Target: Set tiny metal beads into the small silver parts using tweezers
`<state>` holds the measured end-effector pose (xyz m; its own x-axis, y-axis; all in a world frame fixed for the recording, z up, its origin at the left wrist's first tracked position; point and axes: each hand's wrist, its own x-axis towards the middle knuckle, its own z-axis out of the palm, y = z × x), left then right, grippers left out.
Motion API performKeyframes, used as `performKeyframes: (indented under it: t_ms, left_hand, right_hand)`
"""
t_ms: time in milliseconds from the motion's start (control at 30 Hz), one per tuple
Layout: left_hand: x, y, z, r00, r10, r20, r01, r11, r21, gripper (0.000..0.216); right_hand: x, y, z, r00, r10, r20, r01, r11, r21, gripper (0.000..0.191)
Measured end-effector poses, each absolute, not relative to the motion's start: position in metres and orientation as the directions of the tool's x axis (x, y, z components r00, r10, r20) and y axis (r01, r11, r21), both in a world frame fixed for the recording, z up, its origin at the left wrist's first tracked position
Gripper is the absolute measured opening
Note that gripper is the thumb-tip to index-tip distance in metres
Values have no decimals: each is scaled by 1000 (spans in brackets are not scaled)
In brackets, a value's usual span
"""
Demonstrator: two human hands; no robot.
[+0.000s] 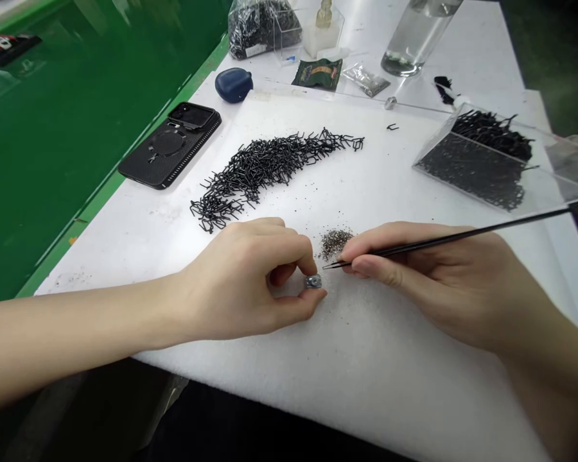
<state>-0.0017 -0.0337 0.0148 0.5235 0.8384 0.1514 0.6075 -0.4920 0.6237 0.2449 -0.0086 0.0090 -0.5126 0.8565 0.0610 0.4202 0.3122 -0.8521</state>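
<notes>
White tabletop (347, 385) is lying under left hand (250, 276) and right hand (428, 276). Heap of bent black pieces (272, 163) is curving beyond the left hand. Right hand is gripping black tweezers (443, 240) pen-style, tips pointing toward the left hand. Pile of tiny dark grains (336, 244) is sitting between the hands. Left hand is pinching a small metal part (313, 281) between thumb and finger, just beside the tweezer tips.

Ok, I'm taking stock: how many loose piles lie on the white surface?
2: black pieces beyond the left hand, tiny bits by the right hand. More may be hidden.
</notes>
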Motion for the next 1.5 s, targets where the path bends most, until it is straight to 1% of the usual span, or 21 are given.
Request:
performKeyframes:
  t_ms: [300,433,700,833,933,1067,1267,1400,1500]
  left_hand:
    - [-2,-34,15,518,844,138,618,-482,621,5]
    - [-2,-34,15,517,846,129,627,-477,616,5]
    - [-2,-34,15,529,838,132,622,-488,612,4]
    - [-3,-33,16,531,840,109,627,-476,617,5]
    - [-3,-33,16,528,842,108,627,-473,619,6]
    - [-3,-33,15,533,838,117,621,-481,619,6]
    - [-3,-33,15,538,830,146,598,-498,628,9]
    - [-2,-33,16,531,839,117,615,-476,629,8]
    - [-2,-33,16,536,837,112,614,-477,628,8]
  right_hand:
    - [249,-9,7,-491,871,28,445,278,-851,7]
    - [247,-8,8,-488,872,35,452,286,-845,10]
    - [247,-9,8,-503,863,43,440,299,-847,6]
    - [246,-11,11,-474,878,75,362,271,-892,8]
    - [244,-12,13,-486,870,79,304,253,-919,9]
    - [244,-13,11,-526,849,49,305,242,-921,10]
    - [244,-13,9,-546,837,51,291,245,-925,12]
    - [245,-12,8,-567,823,47,287,250,-925,15]
    - [245,-12,8,-568,821,58,298,271,-915,14]
